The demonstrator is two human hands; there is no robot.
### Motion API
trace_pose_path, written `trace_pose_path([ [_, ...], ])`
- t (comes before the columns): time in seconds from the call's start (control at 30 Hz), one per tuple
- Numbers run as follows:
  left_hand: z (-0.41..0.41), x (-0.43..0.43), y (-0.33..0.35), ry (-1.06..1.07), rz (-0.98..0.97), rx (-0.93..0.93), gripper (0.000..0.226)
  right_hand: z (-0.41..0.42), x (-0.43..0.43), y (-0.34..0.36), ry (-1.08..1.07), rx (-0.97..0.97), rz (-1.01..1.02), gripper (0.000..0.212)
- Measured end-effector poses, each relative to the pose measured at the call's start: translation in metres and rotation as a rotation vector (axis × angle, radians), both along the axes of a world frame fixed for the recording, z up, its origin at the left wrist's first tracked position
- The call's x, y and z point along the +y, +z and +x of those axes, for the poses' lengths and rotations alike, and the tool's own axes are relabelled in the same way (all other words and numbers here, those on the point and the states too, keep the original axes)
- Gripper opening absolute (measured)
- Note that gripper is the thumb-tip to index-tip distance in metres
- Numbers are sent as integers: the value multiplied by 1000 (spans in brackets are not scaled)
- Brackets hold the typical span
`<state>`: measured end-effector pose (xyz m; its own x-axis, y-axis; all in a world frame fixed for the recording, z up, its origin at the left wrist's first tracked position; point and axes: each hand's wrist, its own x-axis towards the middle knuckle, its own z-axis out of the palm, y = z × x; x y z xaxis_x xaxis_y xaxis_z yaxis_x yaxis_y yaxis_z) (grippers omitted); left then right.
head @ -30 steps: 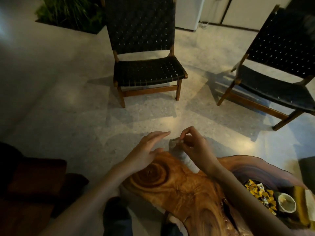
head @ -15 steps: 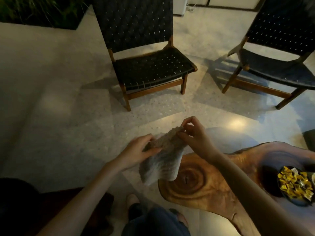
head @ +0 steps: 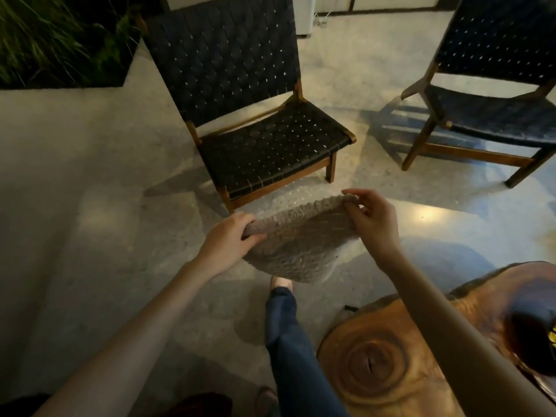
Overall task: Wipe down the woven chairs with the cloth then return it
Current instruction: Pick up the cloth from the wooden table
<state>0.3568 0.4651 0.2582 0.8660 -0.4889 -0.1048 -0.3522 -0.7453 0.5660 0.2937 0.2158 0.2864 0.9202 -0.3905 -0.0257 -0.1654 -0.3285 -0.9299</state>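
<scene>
A grey textured cloth [head: 296, 251] hangs spread between my two hands above the floor. My left hand [head: 230, 240] grips its left corner, thumb underneath. My right hand [head: 371, 219] pinches the right corner with fingertips. Just beyond the cloth stands a black woven chair [head: 264, 145] with a wooden frame. A second woven chair [head: 496, 115] stands at the right, angled away.
A live-edge wooden table [head: 376, 365] lies at the lower right, with a dark bowl [head: 538, 341] at its right edge. A planter with green grass [head: 60, 40] fills the top left corner. My leg [head: 288, 341] steps forward over polished concrete floor.
The cloth has come up off the wooden table and is now stretched wide between both hands. I have moved away from the table toward the nearer chair.
</scene>
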Motion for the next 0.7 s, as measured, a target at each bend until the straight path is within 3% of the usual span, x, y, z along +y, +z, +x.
trace_pose_path([
  [0.27,156,-88,-22,92,-8,83,9,127,-93,-10,-215,89,63,27],
  [0.7,354,-310,20,-198,-85,82,11,234,-281,15,-462,59,-3,22],
])
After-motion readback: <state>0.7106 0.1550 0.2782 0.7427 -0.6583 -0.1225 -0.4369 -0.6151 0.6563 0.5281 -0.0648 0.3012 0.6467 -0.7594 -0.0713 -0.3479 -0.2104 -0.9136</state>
